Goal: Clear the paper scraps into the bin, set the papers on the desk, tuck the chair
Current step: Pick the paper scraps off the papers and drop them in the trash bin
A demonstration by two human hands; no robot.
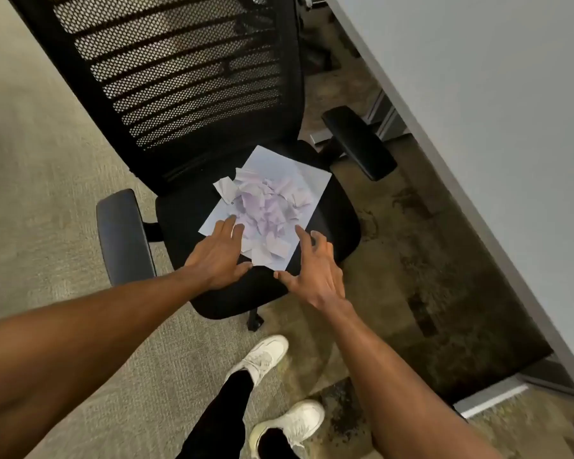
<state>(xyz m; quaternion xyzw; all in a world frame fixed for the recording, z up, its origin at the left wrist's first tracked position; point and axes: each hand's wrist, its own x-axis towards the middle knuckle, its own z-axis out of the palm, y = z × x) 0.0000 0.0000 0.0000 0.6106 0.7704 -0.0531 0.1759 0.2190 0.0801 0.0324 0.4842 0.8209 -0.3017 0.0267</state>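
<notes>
We stand over the black mesh-backed chair [186,104], pulled out from the grey desk [478,94] on our right, with carpet underfoot. On the seat [332,220] lie the papers [272,164], flat sheets, and heaped on top of them the paper scraps [265,207], torn and crumpled; no bin is in view. We judge the scraps nearly weightless and loose, likely to scatter at any tilt or draught, while the sheets are thin and floppy, so the sound hold is under both near edges, lifting the sheets level as a tray. Our left hand [217,256] rests spread and flat on the near left corner, fingers [227,226] open and touching paper, gripping nothing. Our right hand [315,270] hovers at the near right edge, fingers splayed wide, empty.
</notes>
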